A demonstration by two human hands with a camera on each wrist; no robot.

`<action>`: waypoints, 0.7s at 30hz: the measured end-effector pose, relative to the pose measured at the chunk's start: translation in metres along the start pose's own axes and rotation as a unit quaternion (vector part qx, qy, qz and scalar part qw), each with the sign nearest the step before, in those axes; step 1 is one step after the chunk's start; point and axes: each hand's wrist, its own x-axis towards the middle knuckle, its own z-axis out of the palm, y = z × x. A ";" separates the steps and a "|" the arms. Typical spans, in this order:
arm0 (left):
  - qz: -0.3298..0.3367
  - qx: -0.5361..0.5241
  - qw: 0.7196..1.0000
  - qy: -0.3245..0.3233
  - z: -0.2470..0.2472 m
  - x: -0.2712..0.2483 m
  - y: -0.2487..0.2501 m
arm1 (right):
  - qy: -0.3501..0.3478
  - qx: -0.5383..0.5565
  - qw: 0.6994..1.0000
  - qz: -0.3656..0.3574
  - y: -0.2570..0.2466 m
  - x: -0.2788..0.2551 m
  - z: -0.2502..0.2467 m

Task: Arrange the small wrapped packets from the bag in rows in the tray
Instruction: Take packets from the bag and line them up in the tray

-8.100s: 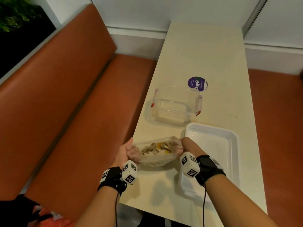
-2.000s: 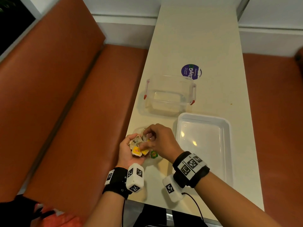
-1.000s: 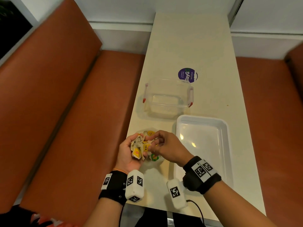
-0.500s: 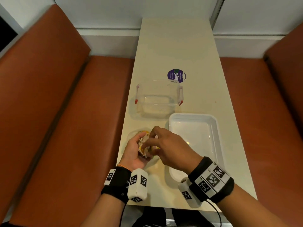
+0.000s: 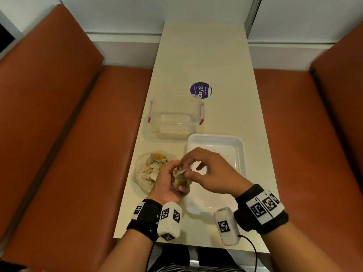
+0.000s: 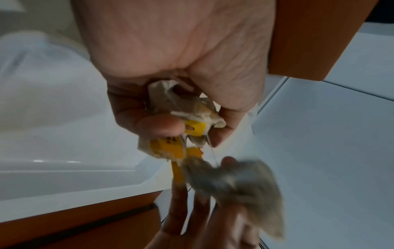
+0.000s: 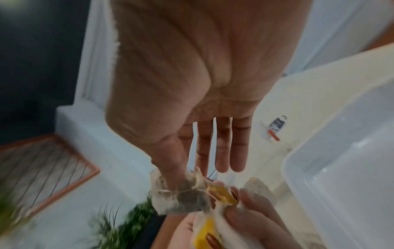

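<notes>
Writing shows only on the round purple sticker (image 5: 200, 90) stuck to the cream table (image 5: 225, 61): white letters that read roughly "layG", the rest too small to make out. Yellow paper tags on the packets carry red print that cannot be read.

Beside the sticker sits a clear plastic box (image 5: 175, 118) with red clip handles, nothing visible inside it. Just in front of it, to the right, lies the white tray (image 5: 240, 152), rectangular with rounded corners and a glossy raised rim; no packet lies in the part of it that shows. Left of the tray rests the thin clear plastic bag (image 5: 144, 173), crumpled and open, with pale paper packets and one yellow tag in it.

Above the tray's near left edge, the left hand (image 5: 167, 185) curls palm-up around a bunch of packets (image 5: 181, 178), soft crinkled paper sachets with thin strings and yellow tags. The right hand (image 5: 212, 173) pinches one greyish packet (image 7: 183, 198) between thumb and forefinger at the edge of that bunch, its other three fingers held out straight. Both wrists wear black bands with white coded blocks. Orange-brown padded benches flank the table.
</notes>
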 end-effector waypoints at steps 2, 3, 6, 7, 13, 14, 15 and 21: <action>0.000 -0.009 1.000 0.006 0.006 0.009 -0.011 | 0.015 0.108 0.993 0.047 0.011 -0.008 -0.013; 0.005 -0.011 1.000 0.004 0.010 0.012 -0.016 | 0.018 0.158 0.985 0.070 0.016 -0.012 -0.018; 0.012 0.005 1.000 -0.020 0.021 0.017 -0.026 | 0.020 0.261 0.959 0.107 0.032 -0.019 -0.029; 0.005 0.015 0.999 -0.031 0.024 0.018 -0.029 | 0.025 0.281 0.953 0.113 0.036 -0.020 -0.031; -0.007 0.034 0.998 -0.051 0.027 0.034 -0.042 | 0.039 0.370 0.919 0.128 0.044 -0.020 -0.042; -0.003 0.038 0.998 -0.046 0.027 0.035 -0.043 | 0.036 0.380 0.915 0.128 0.044 -0.019 -0.045; 0.000 0.041 0.998 -0.039 0.026 0.036 -0.045 | 0.032 0.391 0.911 0.127 0.044 -0.018 -0.047; 0.012 0.014 1.000 -0.022 0.024 0.039 -0.046 | 0.005 0.475 0.868 0.148 0.051 -0.011 -0.057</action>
